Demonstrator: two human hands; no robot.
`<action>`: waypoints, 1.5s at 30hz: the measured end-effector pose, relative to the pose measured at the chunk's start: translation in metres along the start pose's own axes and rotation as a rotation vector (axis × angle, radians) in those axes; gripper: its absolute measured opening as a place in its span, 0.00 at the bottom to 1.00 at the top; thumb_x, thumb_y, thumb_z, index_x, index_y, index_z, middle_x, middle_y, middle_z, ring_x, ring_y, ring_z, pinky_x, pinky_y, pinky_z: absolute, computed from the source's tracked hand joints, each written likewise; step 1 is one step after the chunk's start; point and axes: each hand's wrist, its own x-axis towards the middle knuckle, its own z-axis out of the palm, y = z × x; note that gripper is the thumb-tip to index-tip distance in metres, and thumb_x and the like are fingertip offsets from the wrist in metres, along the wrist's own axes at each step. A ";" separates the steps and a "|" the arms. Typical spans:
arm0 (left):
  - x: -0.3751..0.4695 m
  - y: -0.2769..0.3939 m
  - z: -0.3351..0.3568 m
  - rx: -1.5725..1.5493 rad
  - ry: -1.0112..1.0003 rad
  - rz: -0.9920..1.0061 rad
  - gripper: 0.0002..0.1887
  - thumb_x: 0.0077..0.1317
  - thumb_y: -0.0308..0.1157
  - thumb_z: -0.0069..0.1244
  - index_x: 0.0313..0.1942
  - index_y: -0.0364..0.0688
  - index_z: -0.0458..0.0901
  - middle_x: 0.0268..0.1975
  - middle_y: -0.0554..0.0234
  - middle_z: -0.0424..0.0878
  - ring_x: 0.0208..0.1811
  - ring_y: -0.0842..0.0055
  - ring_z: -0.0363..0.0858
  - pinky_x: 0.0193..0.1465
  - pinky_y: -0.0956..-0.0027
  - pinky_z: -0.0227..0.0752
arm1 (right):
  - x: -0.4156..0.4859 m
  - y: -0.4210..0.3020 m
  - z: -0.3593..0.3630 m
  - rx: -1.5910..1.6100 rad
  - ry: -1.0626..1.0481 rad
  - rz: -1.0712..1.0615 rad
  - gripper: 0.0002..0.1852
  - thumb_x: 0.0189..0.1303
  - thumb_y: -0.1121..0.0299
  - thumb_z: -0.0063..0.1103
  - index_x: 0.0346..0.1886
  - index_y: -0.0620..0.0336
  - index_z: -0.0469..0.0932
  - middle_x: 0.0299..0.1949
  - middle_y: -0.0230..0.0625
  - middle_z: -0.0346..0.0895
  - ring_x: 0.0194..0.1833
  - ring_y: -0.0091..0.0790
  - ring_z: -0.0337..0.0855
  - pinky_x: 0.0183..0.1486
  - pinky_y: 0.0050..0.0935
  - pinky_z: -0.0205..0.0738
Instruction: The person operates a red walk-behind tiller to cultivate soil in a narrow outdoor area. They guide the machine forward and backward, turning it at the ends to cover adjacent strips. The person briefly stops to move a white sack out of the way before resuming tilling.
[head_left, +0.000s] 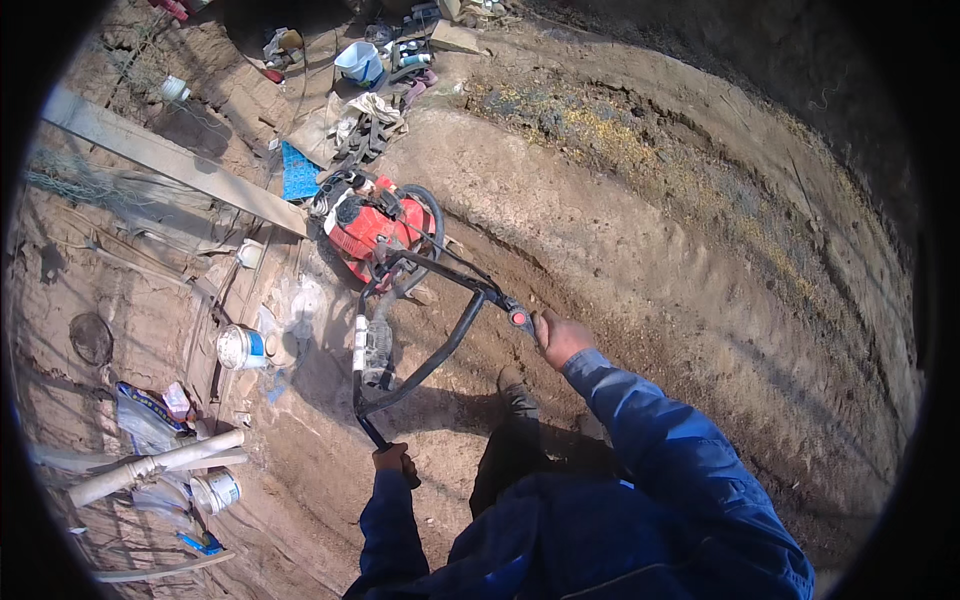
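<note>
A walk-behind machine with a red engine housing (375, 229) stands on the bare soil in front of me. Its black tubular handlebar frame (442, 352) reaches back toward my body. My right hand (562, 339) is closed around the right grip, beside a control with a red button (518, 319). My left hand (393, 457) grips the end of the left bar. A grey cylindrical part, probably a muffler (380, 349), sits within the frame. The machine's underside and whatever touches the ground there are hidden.
Along the left lie a long wooden plank (180, 165), white buckets (238, 346), a pale pole (157, 469) and plastic bags. Beyond the engine are a blue plastic crate piece (300, 172), rags (367, 112) and a white bucket (360, 64). A soil bank (675, 165) rises at right.
</note>
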 end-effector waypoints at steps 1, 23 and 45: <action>0.000 0.001 0.001 0.010 -0.044 -0.034 0.12 0.59 0.23 0.52 0.21 0.44 0.67 0.10 0.64 0.61 0.07 0.69 0.61 0.12 0.59 0.58 | 0.001 0.000 -0.001 -0.008 -0.039 0.057 0.25 0.70 0.47 0.33 0.48 0.59 0.73 0.38 0.57 0.80 0.43 0.60 0.80 0.48 0.54 0.71; -0.002 0.016 0.004 -0.041 0.015 -0.035 0.13 0.61 0.27 0.50 0.21 0.46 0.64 0.10 0.66 0.57 0.08 0.70 0.59 0.13 0.60 0.54 | 0.031 -0.039 -0.010 -0.094 0.058 -0.141 0.25 0.71 0.46 0.33 0.40 0.56 0.76 0.31 0.51 0.81 0.35 0.58 0.81 0.38 0.54 0.72; 0.017 0.058 -0.004 -0.038 -0.002 -0.030 0.12 0.60 0.26 0.52 0.21 0.45 0.67 0.11 0.66 0.62 0.08 0.70 0.64 0.12 0.61 0.57 | 0.052 -0.043 0.010 0.036 0.122 -0.142 0.25 0.71 0.47 0.34 0.40 0.58 0.76 0.30 0.55 0.79 0.37 0.61 0.79 0.39 0.55 0.71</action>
